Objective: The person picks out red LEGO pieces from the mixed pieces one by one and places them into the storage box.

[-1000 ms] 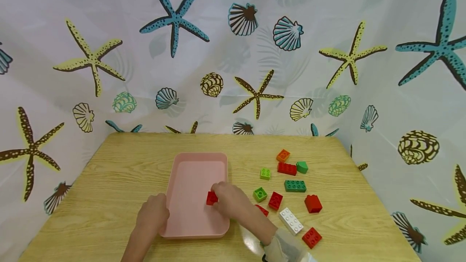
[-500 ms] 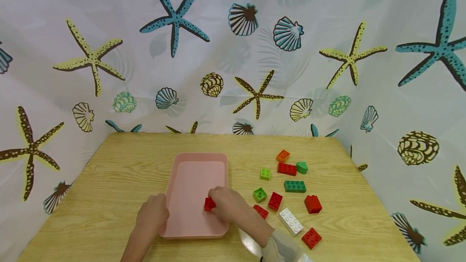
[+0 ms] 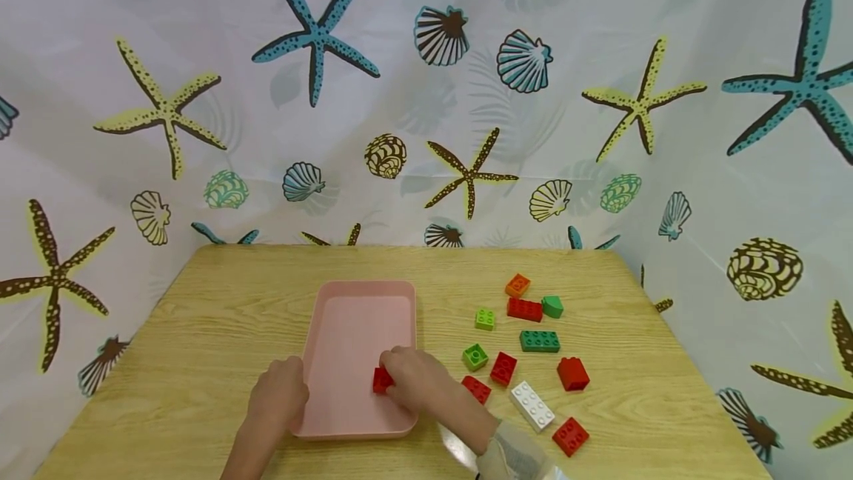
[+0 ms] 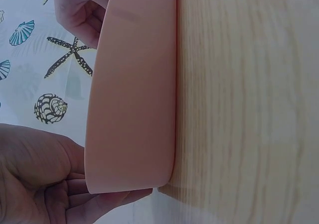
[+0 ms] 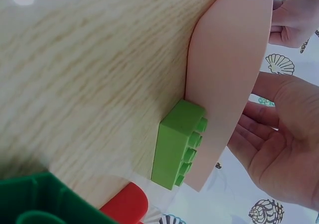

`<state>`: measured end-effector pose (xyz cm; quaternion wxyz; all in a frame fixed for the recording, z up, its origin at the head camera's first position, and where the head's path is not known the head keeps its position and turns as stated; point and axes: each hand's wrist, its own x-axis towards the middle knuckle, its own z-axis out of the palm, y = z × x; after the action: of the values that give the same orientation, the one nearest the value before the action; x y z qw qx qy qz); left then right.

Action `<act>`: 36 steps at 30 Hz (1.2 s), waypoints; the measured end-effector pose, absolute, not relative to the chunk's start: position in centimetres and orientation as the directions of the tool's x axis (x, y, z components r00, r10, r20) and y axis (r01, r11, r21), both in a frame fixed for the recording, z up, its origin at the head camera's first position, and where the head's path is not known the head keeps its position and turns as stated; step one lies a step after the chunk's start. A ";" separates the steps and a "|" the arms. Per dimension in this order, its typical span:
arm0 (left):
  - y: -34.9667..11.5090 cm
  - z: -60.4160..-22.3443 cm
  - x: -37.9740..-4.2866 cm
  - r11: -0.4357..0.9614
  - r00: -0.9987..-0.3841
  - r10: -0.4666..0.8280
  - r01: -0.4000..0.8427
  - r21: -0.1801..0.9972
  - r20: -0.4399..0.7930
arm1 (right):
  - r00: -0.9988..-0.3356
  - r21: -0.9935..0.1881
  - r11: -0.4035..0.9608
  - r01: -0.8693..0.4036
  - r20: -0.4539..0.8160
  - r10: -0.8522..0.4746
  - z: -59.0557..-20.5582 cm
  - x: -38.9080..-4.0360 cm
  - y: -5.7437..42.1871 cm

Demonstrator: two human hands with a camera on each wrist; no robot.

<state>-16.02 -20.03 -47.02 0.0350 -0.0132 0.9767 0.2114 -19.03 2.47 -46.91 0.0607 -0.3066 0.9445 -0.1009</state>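
Note:
A pink tray (image 3: 360, 317) stands on the table. My left hand (image 3: 278, 395) grips its left side near the front corner; in the left wrist view the fingers of this left hand (image 4: 45, 179) lie along the tray wall (image 4: 132, 94). My right hand (image 3: 416, 380) reaches over the tray's right rim and pinches a red building brick (image 3: 381, 381) low over the tray floor. In the right wrist view the right hand (image 5: 286, 139) is behind the tray wall (image 5: 229, 59), which hides its fingertips and the brick.
Right of the tray lie loose bricks: lime green (image 3: 475, 356), dark green (image 3: 540, 341), white (image 3: 532, 406), orange (image 3: 517, 285) and several red ones, one (image 3: 476, 390) beside my right forearm. A patterned curtain (image 3: 400, 110) surrounds the table.
My right hand has shifted slightly left and toward me with the red brick, uncovering more of the red brick beside the forearm. My left hand stays at the tray.

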 end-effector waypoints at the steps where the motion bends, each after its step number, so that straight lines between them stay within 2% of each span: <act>1: -20.0 -47.0 -16.0 0.910 -0.997 -0.013 -0.042 0.412 -0.075 | -0.804 -0.229 0.792 -0.566 -0.056 -0.591 -47.0 -19.0 2.4; 19: -20.2 -47.3 -15.9 0.903 -0.999 0.017 -0.002 0.429 -0.042 | -0.799 -0.225 0.785 -0.577 -0.045 -0.600 -47.4 -19.0 2.1; 36: -20.1 -47.3 -16.0 0.911 -0.999 0.021 0.001 0.413 -0.044 | -0.805 -0.293 0.784 -0.548 -0.069 -0.589 -47.0 -19.4 2.7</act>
<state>-16.03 -20.14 -47.25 0.0238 0.0055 0.9772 0.2110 -19.39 2.66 -47.01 0.0787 -0.3020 0.9411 -0.1303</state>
